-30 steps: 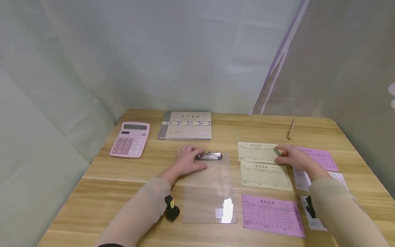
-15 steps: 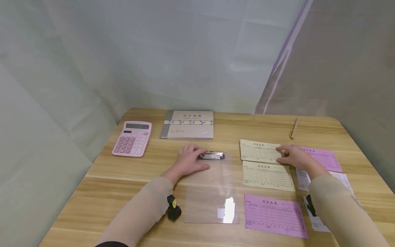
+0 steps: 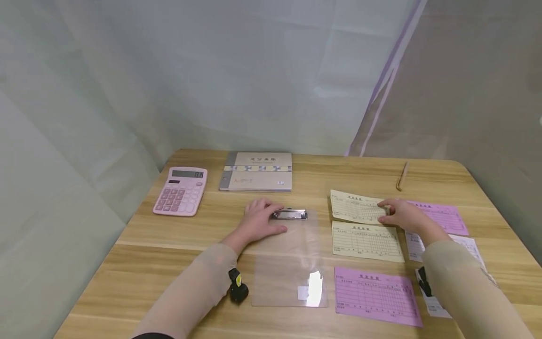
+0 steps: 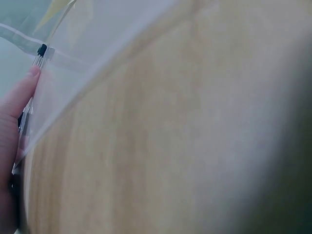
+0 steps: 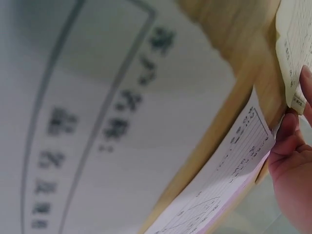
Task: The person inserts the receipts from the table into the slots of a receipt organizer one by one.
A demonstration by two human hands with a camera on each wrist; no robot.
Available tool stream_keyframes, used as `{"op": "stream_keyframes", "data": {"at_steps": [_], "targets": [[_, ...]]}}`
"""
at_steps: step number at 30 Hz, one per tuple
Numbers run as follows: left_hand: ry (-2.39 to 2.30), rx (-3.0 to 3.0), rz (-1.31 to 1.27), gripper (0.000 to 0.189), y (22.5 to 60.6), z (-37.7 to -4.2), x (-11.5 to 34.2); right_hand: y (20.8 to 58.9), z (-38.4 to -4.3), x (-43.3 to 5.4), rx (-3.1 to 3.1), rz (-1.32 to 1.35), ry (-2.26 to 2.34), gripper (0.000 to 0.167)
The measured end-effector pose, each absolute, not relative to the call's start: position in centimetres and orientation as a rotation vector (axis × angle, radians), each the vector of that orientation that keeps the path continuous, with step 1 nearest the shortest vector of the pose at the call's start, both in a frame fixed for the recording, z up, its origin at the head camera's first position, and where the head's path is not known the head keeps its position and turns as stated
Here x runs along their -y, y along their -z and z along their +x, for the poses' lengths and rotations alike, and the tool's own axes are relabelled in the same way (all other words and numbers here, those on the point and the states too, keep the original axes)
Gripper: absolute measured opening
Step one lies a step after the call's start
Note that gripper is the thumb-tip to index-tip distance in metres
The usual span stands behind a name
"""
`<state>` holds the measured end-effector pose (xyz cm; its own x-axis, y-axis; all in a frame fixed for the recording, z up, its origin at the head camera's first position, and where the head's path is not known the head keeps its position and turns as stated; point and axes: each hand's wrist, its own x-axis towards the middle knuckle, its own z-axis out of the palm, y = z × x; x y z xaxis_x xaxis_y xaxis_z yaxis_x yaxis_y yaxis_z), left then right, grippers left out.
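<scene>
A clear clipboard (image 3: 289,263) with a metal clip (image 3: 290,214) lies in the middle of the table in the head view. My left hand (image 3: 261,221) rests on its upper left corner, with a finger touching the clip's left end and the thumb lying on the board. On the right, my right hand (image 3: 404,216) pinches the right edge of the upper yellow receipt slip (image 3: 357,206), whose surface bows slightly. The right wrist view shows that yellow slip (image 5: 296,48) between thumb and finger. Just below it lies a second yellow receipt slip (image 3: 366,241).
A pink receipt slip (image 3: 376,296) lies nearest the front. Another pink slip (image 3: 442,218) and white slips (image 3: 470,245) lie partly under the right arm. Farther back are a pink calculator (image 3: 180,191), an account book (image 3: 256,172) and a pen (image 3: 402,176).
The upper yellow slip's left side has risen slightly and the paper has bowed, with my right hand pinching its edge. My left hand stays by the clip. The view has shifted slightly.
</scene>
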<state>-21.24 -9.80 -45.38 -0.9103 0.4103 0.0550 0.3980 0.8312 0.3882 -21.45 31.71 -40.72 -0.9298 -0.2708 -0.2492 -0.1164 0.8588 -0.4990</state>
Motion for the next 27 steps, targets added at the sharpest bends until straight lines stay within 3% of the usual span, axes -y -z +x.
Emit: {"op": "stream_keyframes", "data": {"at_steps": [27], "targets": [[-0.612, -2.989, 0.649, 0.071, 45.5, -21.2, 9.8, 39.8, -21.0, -32.1, -2.597, -0.1, 1.107, 0.057]]}}
